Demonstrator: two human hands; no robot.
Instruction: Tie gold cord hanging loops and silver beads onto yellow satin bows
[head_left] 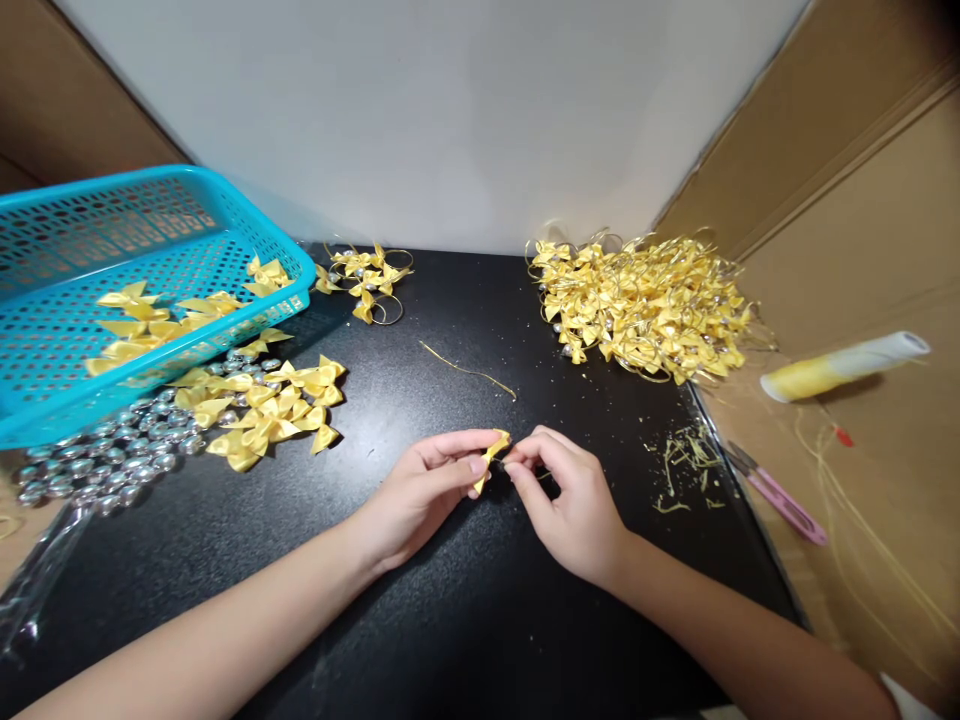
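Near the middle of the black table, my left hand pinches a yellow ribbon bow between thumb and fingers. Just right of the bow is my right hand, its thumb and index finger pressed together on something small and dark that I cannot make out. The two hands' fingertips nearly meet beside the bow. A thin gold cord lies on the table beyond them. Left of my hands rests a loose group of yellow bows.
A blue basket with more bows stands at the left, silver beads in front of it. Finished-looking bows with cord are heaped back right. Cord scraps, pink-handled snips and a yellow-white roll lie right.
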